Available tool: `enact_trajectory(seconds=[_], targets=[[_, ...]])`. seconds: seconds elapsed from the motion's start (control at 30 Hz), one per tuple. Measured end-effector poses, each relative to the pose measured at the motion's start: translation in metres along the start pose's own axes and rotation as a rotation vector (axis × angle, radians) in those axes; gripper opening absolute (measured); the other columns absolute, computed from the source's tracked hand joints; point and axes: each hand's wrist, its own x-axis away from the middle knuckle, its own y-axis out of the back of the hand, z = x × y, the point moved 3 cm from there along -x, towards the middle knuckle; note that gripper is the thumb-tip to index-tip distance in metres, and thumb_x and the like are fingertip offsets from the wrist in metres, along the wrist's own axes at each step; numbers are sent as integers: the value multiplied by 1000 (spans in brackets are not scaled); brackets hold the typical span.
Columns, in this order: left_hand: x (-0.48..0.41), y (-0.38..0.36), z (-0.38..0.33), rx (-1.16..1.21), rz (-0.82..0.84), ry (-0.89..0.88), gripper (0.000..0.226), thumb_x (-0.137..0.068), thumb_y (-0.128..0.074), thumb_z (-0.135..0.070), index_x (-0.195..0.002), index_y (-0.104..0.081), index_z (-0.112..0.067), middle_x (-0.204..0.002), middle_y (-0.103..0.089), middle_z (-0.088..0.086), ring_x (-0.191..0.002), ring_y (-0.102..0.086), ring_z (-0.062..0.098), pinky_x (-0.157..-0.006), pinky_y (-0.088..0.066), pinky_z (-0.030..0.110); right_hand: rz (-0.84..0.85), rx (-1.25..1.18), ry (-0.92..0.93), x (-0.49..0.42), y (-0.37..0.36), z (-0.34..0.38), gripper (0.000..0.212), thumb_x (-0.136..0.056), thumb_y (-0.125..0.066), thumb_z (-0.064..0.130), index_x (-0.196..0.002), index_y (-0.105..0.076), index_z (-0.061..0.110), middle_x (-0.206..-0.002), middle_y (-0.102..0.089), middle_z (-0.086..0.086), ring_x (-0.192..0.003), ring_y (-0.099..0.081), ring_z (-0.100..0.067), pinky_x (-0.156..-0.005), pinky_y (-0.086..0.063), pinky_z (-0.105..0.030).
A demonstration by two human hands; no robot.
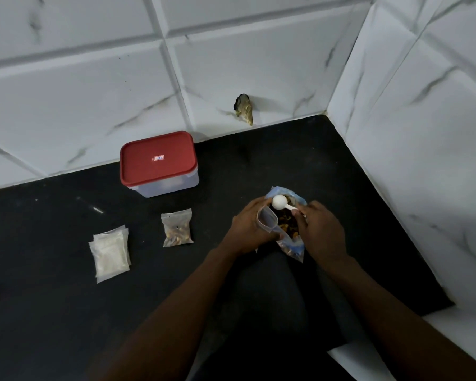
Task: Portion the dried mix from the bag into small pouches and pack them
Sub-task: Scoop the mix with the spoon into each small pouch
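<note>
I see the bluish bag (291, 244) open mid-counter (66, 312), brown mix (285, 224) inside, a white scoop (279, 202) over its mouth, a clear pouch (267, 220) held open against it. A filled pouch (177, 228) lies flat leftward, empty pouches (110, 253) stacked farther left

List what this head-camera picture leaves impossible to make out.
Head view throughout.
1. Contents of the red-lidded translucent plastic box: lid and cloudy walls hide them.
2. Fill of the blue-edged clear bag of dried mix: the left hand, gripping a small clear pouch, and right hand, pinching a white plastic scoop, cover it.
3. Count of the stacked empty clear pouches: they overlap.
</note>
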Motion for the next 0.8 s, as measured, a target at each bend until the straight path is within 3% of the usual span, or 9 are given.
enact_trajectory(seconds=[0.13, 0.47, 0.6, 0.8], targets=[[4, -1, 6, 12, -16, -31, 86, -75, -90, -24, -150, -48, -26, -154, -44, -12, -140, -43, 3, -118, -42, 39, -30, 7, 47, 1, -1, -2, 24, -103, -53, 30, -115, -69, 16, -95, -61, 1, -75, -51, -3, -63, -33, -13], [6, -5, -2, 48, -26, -98, 84, -77, -90, -21, -150, -49, -21, -154, -45, -10, -137, -43, -5, -113, -38, 19, -130, 91, 104, -5, 5, -8, 19, -100, -60, 26, -107, -71, 12, -86, -63, -4, -65, -47, -5, -57, -37, -21], [5, -4, -2, 32, -24, -95, 83, -77, -90, -21, -149, -51, -22, -150, -46, -13, -127, -41, -21, -104, -36, 4, 23, 230, 2, -7, -1, -5, 29, -104, -49, 37, -104, -69, 16, -88, -64, -1, -67, -50, -8, -60, -40, -24], [5, -2, 0, 47, -36, -82, 83, -77, -89, -20, -150, -50, -21, -152, -47, -11, -131, -43, -13, -104, -37, 5, 262, 309, -193, -15, 7, 17, 32, -106, -41, 40, -99, -63, 18, -81, -60, 1, -70, -59, -11, -66, -51, -28]])
